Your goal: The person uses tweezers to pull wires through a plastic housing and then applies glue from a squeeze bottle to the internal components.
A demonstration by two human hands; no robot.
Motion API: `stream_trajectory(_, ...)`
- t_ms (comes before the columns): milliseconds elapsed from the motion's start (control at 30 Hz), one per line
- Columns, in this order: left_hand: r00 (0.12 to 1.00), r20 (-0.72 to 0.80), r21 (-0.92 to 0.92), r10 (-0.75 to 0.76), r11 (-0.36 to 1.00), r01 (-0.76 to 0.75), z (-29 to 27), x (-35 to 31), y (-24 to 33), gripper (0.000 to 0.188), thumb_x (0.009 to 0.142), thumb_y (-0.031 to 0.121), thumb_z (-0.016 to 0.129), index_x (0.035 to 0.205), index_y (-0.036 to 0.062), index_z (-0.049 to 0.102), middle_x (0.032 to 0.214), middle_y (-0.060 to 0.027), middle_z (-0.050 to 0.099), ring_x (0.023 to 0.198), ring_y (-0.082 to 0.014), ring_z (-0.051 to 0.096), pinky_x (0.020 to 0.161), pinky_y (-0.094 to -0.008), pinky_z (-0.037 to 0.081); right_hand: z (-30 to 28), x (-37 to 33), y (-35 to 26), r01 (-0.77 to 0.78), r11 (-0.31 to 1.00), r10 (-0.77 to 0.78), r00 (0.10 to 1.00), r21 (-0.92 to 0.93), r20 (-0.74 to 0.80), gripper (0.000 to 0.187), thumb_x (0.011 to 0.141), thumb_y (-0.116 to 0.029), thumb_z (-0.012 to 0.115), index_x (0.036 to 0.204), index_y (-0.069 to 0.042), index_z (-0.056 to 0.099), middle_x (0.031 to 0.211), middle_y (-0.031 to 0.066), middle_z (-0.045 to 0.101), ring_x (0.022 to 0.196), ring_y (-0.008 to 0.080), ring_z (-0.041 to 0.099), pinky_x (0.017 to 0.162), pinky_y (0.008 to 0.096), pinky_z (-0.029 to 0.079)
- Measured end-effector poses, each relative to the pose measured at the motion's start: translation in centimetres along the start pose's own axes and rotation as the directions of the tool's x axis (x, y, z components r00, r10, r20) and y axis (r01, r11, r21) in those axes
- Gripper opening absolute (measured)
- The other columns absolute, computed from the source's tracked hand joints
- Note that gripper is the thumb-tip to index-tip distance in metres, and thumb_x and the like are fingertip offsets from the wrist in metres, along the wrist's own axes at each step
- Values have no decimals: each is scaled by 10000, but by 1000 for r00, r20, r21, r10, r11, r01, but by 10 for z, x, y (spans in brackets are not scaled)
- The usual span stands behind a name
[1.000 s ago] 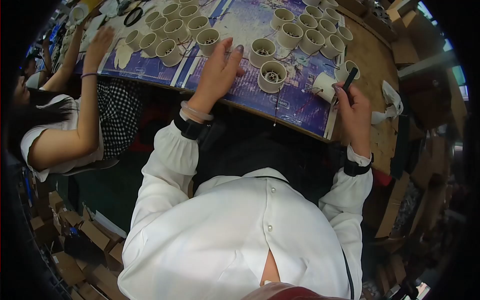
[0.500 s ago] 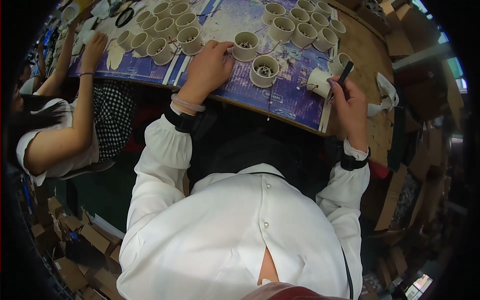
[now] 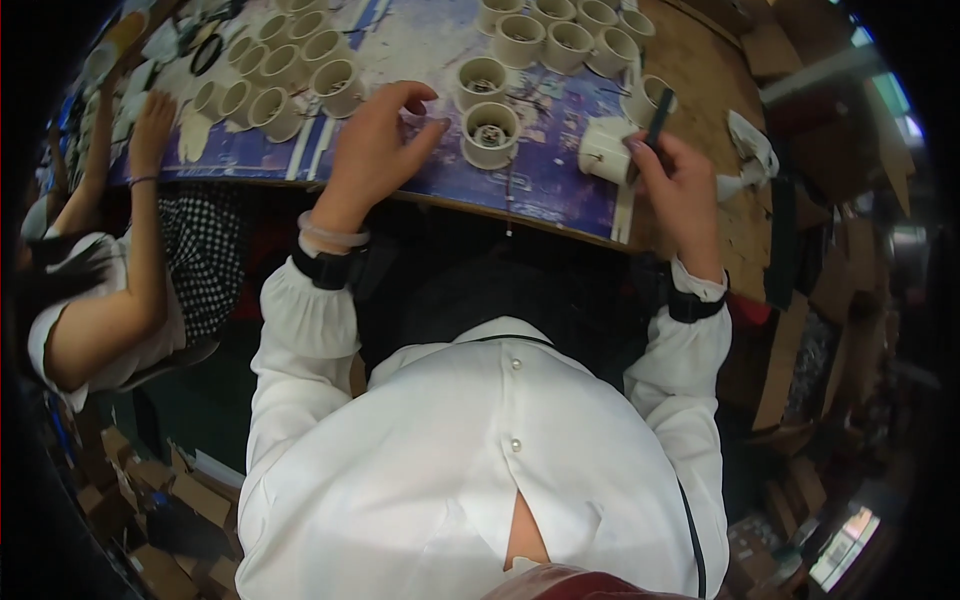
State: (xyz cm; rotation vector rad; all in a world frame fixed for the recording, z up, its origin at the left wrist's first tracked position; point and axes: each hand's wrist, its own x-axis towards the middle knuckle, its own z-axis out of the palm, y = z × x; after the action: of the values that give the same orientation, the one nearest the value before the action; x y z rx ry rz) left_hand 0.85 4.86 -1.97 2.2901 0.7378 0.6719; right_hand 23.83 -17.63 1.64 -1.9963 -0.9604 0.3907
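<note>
My left hand [image 3: 375, 155] hovers over the near table edge, thumb and fingers apart, holding nothing. To its right stand two cream, cup-like housings, the nearer one [image 3: 490, 136] with metal parts inside and a thin wire hanging over the edge, the farther one [image 3: 481, 84] just behind. My right hand [image 3: 678, 180] is closed on a dark pen-like stick [image 3: 660, 116] pointing up. Against its fingertips, another cream housing [image 3: 606, 150] lies on its side, a short wire at its wall; whether the hand grips this housing too I cannot tell.
More housings stand in groups at the far left [image 3: 272, 113] and far middle [image 3: 518, 41]. One housing [image 3: 650, 98] stands behind my right hand. A crumpled white wrapping [image 3: 752, 150] lies at right. At left, a co-worker's arm [image 3: 150, 230] reaches over the table [image 3: 440, 190].
My left hand has drawn back from the farther of the two housings, its fingers now raised and spread. My right hand still holds the stick beside the tipped housing. The whole view has shifted slightly.
</note>
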Motion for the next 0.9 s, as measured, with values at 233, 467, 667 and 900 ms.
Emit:
stream_trajectory(233,857,-60,-38,512,856,-515,19,1,35,465,769,162,724,1205,94,580,1188,-106,594,1071,-318,534,904,-394,458,20,13,-11,8,982,-35,990,191,136,230,975,-163,574,1129,-8,644,831,16,668,648,51,558,554,191,448)
stream_trajectory(467,835,-6,110,551,830,-547,29,-2,31,456,740,134,716,1178,98,595,1166,-104,595,1103,-328,507,946,-411,430,13,22,5,200,979,-198,980,33,-33,248,995,-179,537,1163,-23,629,838,23,675,688,73,587,565,233,450)
stream_trajectory(667,874,-84,238,479,861,-450,19,-2,22,397,736,115,717,1120,94,621,1100,-100,605,1088,-328,506,916,-415,432,17,35,20,187,979,-188,982,-81,-7,253,997,-209,524,1131,-29,641,772,39,665,665,93,593,579,274,452)
stream_trajectory(900,838,-212,201,503,861,-467,21,-11,34,376,758,140,735,1112,82,621,1072,-101,611,947,-319,587,804,-392,482,11,9,-6,255,839,-129,952,-480,279,288,989,-269,529,1078,-33,668,647,54,609,604,130,584,593,289,457)
